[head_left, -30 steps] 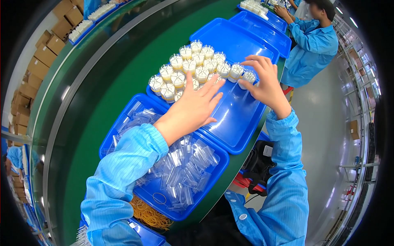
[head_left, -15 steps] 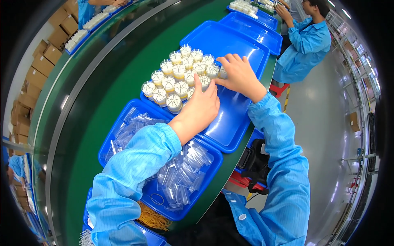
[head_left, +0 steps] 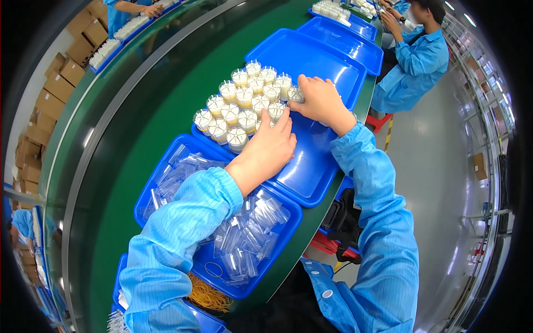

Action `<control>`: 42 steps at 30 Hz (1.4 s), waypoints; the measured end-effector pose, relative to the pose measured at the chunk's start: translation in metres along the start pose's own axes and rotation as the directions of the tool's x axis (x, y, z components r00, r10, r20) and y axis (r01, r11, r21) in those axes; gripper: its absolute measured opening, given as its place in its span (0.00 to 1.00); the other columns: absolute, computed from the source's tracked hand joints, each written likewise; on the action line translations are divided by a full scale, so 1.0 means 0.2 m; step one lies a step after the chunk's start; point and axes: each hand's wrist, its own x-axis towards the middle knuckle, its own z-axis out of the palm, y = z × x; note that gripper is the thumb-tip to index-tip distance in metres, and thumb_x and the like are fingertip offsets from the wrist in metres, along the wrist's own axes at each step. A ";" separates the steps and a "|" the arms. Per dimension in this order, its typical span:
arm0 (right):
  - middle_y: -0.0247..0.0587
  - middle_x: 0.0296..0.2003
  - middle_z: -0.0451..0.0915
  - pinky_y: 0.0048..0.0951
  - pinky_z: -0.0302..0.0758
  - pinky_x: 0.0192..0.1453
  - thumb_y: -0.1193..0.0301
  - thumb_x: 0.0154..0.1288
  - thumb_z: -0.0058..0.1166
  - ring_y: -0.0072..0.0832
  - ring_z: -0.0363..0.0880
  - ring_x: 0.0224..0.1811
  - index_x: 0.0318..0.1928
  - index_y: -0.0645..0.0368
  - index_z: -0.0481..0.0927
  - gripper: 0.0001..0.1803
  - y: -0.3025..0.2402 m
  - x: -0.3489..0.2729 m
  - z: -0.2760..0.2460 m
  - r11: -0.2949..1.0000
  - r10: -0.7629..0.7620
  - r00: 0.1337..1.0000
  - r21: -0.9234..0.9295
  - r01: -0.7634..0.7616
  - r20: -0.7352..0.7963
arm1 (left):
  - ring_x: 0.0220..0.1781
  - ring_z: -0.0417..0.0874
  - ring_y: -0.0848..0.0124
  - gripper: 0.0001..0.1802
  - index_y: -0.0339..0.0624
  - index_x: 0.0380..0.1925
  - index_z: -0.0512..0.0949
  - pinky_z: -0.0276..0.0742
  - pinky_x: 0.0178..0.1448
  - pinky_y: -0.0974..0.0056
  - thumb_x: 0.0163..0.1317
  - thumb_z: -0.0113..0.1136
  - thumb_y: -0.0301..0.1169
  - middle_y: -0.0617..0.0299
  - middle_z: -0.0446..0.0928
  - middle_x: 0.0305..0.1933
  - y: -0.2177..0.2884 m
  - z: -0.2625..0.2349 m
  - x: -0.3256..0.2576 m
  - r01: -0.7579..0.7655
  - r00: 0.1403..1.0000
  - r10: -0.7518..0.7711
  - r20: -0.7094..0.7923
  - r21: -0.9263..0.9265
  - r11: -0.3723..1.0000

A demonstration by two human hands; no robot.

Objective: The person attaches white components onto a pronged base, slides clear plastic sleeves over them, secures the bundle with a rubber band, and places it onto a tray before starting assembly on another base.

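Note:
Round clear pieces with white spoked tops and yellow bands [head_left: 244, 98] stand upright in close rows on a long blue tray [head_left: 302, 172]. At the right end of the far rows, my right hand [head_left: 322, 102] has thumb and forefinger around one round piece [head_left: 295, 94], touching its neighbours. My left hand [head_left: 267, 147] lies against the near side of the group, fingers stretched out and apart, tips touching the nearest pieces. Its palm and fingers partly hide those pieces. Under my left forearm is a blue tray of loose clear plastic sleeves [head_left: 244, 238].
Yellow rubber bands [head_left: 208, 294] lie in a bin by my left elbow. More blue trays [head_left: 344, 44] line the green table [head_left: 139, 127] farther off. A co-worker in blue [head_left: 413, 61] sits at the far right. Black bag [head_left: 343, 216] below the table edge.
My right hand's fingers have closed in around the round piece at the end of the row, and the hand has shifted slightly. My left hand has barely moved.

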 end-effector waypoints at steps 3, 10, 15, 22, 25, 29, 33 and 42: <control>0.47 0.33 0.79 0.45 0.70 0.43 0.55 0.48 0.62 0.46 0.77 0.40 0.36 0.61 0.70 0.25 0.03 0.02 0.01 0.999 0.030 0.998 0.018 -0.031 0.053 | 0.66 0.62 0.53 0.22 0.37 0.44 0.77 0.61 0.62 0.41 0.56 0.57 0.43 0.46 0.71 0.55 0.00 0.00 -0.01 -0.005 1.000 0.005 -0.003 0.004 1.000; 0.48 0.34 0.79 0.49 0.69 0.46 0.55 0.50 0.62 0.47 0.75 0.43 0.38 0.61 0.71 0.25 0.02 0.03 -0.03 0.998 0.065 0.986 -0.026 -0.062 0.154 | 0.67 0.61 0.52 0.21 0.37 0.44 0.77 0.61 0.62 0.41 0.56 0.57 0.42 0.46 0.70 0.56 -0.01 0.02 -0.02 -0.009 1.000 0.009 -0.022 -0.026 1.000; 0.46 0.36 0.79 0.52 0.66 0.48 0.56 0.50 0.62 0.46 0.74 0.46 0.41 0.60 0.72 0.24 0.00 0.05 -0.03 0.998 0.062 0.982 -0.019 -0.060 0.176 | 0.68 0.59 0.53 0.21 0.37 0.44 0.76 0.59 0.63 0.38 0.57 0.57 0.42 0.45 0.69 0.57 -0.01 0.02 -0.03 -0.014 1.000 0.014 -0.002 0.042 0.999; 0.44 0.38 0.79 0.48 0.65 0.49 0.58 0.50 0.63 0.44 0.74 0.47 0.45 0.57 0.72 0.25 0.06 0.02 -0.03 0.993 0.094 0.978 0.055 -0.106 0.187 | 0.69 0.58 0.54 0.23 0.38 0.47 0.76 0.57 0.63 0.35 0.58 0.56 0.44 0.45 0.65 0.62 0.00 0.00 -0.04 0.019 1.000 -0.019 0.005 0.045 0.999; 0.44 0.39 0.79 0.47 0.65 0.49 0.57 0.48 0.64 0.44 0.73 0.47 0.45 0.57 0.72 0.27 0.03 0.03 -0.02 0.994 0.108 0.979 0.016 -0.113 0.174 | 0.69 0.57 0.54 0.24 0.39 0.47 0.76 0.57 0.63 0.36 0.58 0.55 0.45 0.45 0.65 0.62 0.00 0.00 -0.05 0.018 1.000 -0.019 0.021 0.040 0.999; 0.43 0.39 0.80 0.46 0.64 0.49 0.52 0.46 0.65 0.43 0.73 0.48 0.48 0.57 0.73 0.32 0.05 -0.01 -0.04 0.997 0.052 0.999 -0.064 -0.050 0.015 | 0.70 0.56 0.53 0.24 0.39 0.48 0.76 0.58 0.63 0.36 0.58 0.56 0.44 0.46 0.64 0.63 0.00 0.01 -0.05 0.028 0.999 -0.028 0.019 -0.001 1.000; 0.43 0.37 0.79 0.44 0.64 0.49 0.49 0.45 0.65 0.42 0.73 0.47 0.49 0.58 0.74 0.34 0.14 -0.09 -0.16 0.992 0.076 0.993 -0.112 -0.065 0.095 | 0.70 0.55 0.53 0.23 0.40 0.48 0.75 0.57 0.64 0.36 0.57 0.57 0.43 0.46 0.63 0.63 -0.01 0.00 -0.05 0.032 0.999 -0.031 0.012 -0.079 0.996; 0.48 0.37 0.79 0.43 0.69 0.48 0.49 0.51 0.61 0.45 0.77 0.43 0.48 0.60 0.73 0.32 0.14 -0.18 -0.07 0.986 0.096 0.991 0.128 -0.107 0.089 | 0.71 0.53 0.53 0.23 0.40 0.49 0.75 0.55 0.65 0.36 0.57 0.58 0.42 0.46 0.63 0.63 -0.01 0.00 -0.06 0.038 0.999 -0.035 0.024 -0.128 0.991</control>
